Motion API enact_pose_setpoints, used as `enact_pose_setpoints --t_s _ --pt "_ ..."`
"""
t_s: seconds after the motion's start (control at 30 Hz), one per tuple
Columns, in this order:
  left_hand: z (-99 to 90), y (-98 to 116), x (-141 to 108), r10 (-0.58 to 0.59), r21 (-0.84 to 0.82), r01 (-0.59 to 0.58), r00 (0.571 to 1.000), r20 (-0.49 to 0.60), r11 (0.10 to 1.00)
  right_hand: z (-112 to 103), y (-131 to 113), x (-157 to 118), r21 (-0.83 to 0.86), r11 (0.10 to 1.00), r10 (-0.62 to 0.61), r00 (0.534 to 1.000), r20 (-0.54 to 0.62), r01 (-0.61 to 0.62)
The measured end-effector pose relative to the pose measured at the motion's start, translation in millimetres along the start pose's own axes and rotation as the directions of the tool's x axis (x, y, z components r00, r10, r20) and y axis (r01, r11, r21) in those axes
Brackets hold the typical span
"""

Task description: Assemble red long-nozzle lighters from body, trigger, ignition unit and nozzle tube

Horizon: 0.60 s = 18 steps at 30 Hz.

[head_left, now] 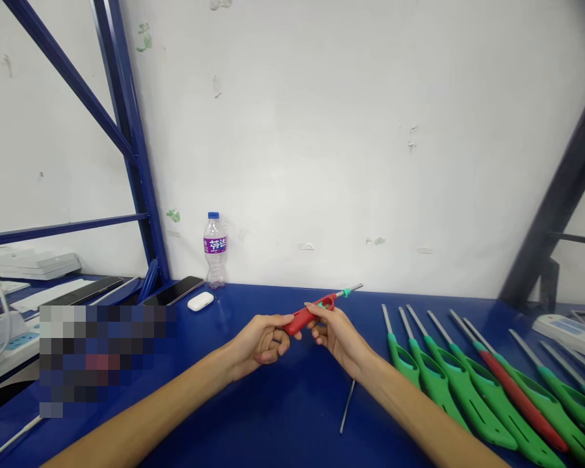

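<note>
A red long-nosed gas lighter is held up over the blue table, its metal nozzle with a teal collar pointing up and to the right. My left hand pinches the rear end of its handle. Near the trigger opening, the thumb and fingers of my right hand are closed on the body. Below my right wrist, a thin metal rod lies on the table.
Several green lighters lie in a row on the right, with one red lighter among them. A plastic bottle, a white earphone case and a phone are at the back left. Blue frame posts flank the wall.
</note>
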State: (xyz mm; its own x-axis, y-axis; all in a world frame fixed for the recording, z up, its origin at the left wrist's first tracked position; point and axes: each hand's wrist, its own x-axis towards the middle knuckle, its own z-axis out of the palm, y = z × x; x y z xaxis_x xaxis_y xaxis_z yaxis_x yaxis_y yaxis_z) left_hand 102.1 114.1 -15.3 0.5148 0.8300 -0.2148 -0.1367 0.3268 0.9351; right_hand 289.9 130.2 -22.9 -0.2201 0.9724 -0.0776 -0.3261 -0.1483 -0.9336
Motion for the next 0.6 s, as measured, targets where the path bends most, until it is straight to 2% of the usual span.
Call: enact_pose_setpoints --t_s 0.17,0.6 --pt "1.9 1.2 -1.8 0.045 0.049 -0.047 0.998 0.045 0.998 -0.6 -2.6 -0.6 -0.001 1.0 -0.003 1.0 0.015 0.004" --pt "7.4 -0.3 -1.6 0.119 0.165 -0.121 0.993 0.021 0.979 -3.0 -5.7 -0.8 -0.063 0.998 0.005 1.0 -0.003 -0.005"
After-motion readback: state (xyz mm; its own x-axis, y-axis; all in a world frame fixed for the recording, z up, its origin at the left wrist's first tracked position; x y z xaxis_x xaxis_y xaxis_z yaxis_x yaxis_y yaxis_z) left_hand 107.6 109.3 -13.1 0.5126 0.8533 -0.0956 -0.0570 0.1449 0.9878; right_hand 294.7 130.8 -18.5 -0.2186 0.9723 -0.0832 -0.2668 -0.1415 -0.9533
